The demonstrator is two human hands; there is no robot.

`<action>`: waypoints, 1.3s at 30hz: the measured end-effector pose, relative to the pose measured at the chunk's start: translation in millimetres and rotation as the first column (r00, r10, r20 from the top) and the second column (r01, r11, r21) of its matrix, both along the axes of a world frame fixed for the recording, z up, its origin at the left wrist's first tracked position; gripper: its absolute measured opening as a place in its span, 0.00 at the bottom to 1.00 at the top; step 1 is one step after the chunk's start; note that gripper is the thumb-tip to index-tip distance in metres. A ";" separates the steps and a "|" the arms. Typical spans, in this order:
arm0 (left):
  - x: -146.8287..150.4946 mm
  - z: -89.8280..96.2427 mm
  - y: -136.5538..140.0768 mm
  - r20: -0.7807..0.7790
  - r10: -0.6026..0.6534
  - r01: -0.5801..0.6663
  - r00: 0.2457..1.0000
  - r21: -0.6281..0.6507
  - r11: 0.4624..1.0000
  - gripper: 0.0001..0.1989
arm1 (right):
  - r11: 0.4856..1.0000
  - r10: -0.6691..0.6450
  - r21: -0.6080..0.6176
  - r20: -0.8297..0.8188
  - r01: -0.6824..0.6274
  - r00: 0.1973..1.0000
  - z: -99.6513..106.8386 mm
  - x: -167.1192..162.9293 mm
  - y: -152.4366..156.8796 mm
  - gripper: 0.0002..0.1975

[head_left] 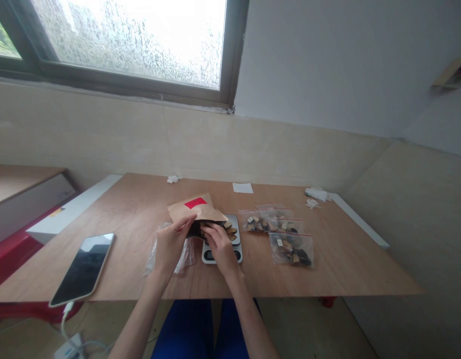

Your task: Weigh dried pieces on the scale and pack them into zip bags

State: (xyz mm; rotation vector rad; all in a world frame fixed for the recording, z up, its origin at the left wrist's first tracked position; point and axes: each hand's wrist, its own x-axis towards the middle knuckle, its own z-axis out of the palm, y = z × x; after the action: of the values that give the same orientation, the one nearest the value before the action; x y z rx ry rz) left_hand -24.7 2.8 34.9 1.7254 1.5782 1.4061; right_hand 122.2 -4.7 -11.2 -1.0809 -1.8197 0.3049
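My left hand point(171, 244) is closed on the near edge of a brown kraft paper pouch point(185, 210) with a red label. The pouch lies tilted, its dark mouth facing me and to the right. At that mouth is my right hand point(220, 244), fingers bent together and the tips partly hidden by the opening; what they pinch is not clear. Under the right hand stands a small white kitchen scale point(235, 252), its display partly covered. Several brown, dried-looking slices point(230, 230) lie on its plate, beside the pouch mouth.
Zip bags of similar dark pieces point(292, 250) lie right of the scale. Clear plastic bags point(185, 258) rest under my left wrist. A phone point(84, 269) with a charging cable is at the left table edge. White paper point(242, 188) and crumpled tissue point(317, 194) lie farther back.
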 end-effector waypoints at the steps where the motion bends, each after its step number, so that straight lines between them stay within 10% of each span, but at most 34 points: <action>1: -0.3 -0.2 0.1 -0.008 0.003 -0.003 1.000 0.001 1.000 0.13 | 1.000 -0.007 0.000 -0.019 0.007 1.000 0.2 0.1 0.0 0.15; 11: -8.0 -3.5 4.3 -0.079 0.056 -0.057 0.995 -0.004 0.998 0.14 | 0.999 -0.033 -0.024 -0.339 0.027 0.940 11.6 7.3 -17.9 0.11; 18: -26.3 0.3 7.4 -0.031 0.213 -0.212 0.977 0.017 0.977 0.14 | 0.981 -0.167 -0.171 -0.543 0.086 0.823 -15.8 23.9 -15.2 0.12; 39: -28.5 4.4 1.0 0.020 0.228 -0.229 0.973 0.012 0.973 0.14 | 0.985 -0.173 -0.036 -0.167 0.169 0.971 -44.5 31.5 24.7 0.15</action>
State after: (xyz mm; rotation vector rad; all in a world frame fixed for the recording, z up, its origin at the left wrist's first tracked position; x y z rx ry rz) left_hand -53.1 3.8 39.4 1.5730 1.8079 1.5383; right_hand 153.7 19.9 -55.7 -1.1818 -1.5646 0.3048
